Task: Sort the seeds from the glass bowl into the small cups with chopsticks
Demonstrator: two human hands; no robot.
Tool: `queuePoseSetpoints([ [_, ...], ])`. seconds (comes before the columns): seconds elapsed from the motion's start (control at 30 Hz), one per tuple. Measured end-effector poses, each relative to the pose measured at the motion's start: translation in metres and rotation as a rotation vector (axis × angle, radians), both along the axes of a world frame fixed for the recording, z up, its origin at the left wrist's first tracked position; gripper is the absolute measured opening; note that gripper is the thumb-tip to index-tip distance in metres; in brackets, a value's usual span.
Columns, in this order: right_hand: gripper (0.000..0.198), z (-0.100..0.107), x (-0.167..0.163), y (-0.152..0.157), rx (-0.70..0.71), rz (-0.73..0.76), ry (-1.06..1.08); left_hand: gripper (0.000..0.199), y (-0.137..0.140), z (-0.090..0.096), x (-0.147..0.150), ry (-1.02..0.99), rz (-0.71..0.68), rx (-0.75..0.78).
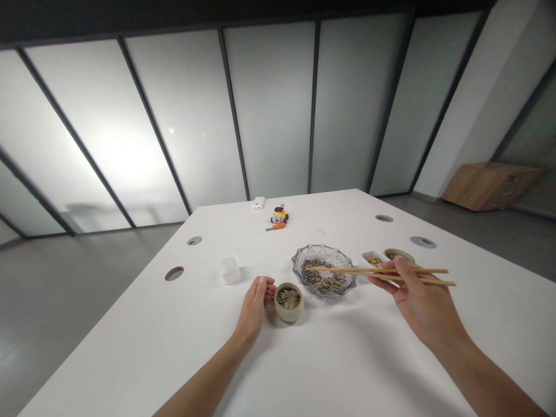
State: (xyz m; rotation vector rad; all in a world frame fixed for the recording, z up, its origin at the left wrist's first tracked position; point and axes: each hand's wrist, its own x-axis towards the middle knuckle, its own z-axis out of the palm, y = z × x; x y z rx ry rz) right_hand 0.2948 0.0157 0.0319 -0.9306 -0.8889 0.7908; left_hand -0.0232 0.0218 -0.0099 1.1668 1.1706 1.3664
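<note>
Two wooden chopsticks [417,277] are held in my right hand [420,301], its fingers closed around them. Their tips reach left over a clear scalloped glass bowl [324,253] with striped sunflower seeds [328,284] inside; whether a seed is between the tips is too small to tell. Left of the bowl and nearer to me stands a small round beige cup [289,314], also with seeds in it. My left hand [255,301] rests on the table at the cup's left side, fingers loosely curved and seemingly touching it, not wrapped round it.
A white square container [230,270] stands on the left. Behind my right hand are a white dish [365,260] with light pieces and a partly hidden beige bowl [399,255]. Farther back on the white table [165,324] lie a toy car [280,215], a toy carrot [278,227] and a white device [258,202].
</note>
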Motion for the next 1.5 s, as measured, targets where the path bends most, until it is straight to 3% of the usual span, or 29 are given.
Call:
queuePoseSetpoints([
  [0.2,0.036,0.003,-0.009,-0.001,-0.154,0.078,0.295,0.072,0.000,0.000,0.000,-0.008,-0.009,-0.008],
  [0.5,0.039,0.007,-0.022,-0.006,-0.199,0.151,0.427,0.075,0.001,-0.002,0.000,-0.003,-0.007,-0.006],
  [0.7,0.047,0.017,-0.024,-0.007,-0.241,0.118,0.612,0.080,0.002,-0.001,0.002,-0.028,-0.001,-0.020],
  [0.83,0.036,0.027,-0.026,-0.009,-0.292,0.083,0.728,0.079,0.002,-0.002,0.001,-0.026,-0.005,-0.011],
  [1.0,0.033,0.032,-0.028,-0.010,-0.307,0.085,0.769,0.076,0.001,-0.002,0.001,0.001,-0.007,0.002],
  [1.33,0.060,0.025,-0.023,-0.010,-0.252,0.131,0.727,0.074,0.002,-0.003,-0.001,0.015,-0.012,0.009],
  [1.5,0.055,0.018,-0.019,-0.007,-0.200,0.148,0.664,0.072,0.002,-0.005,-0.001,0.026,-0.001,0.011],
])
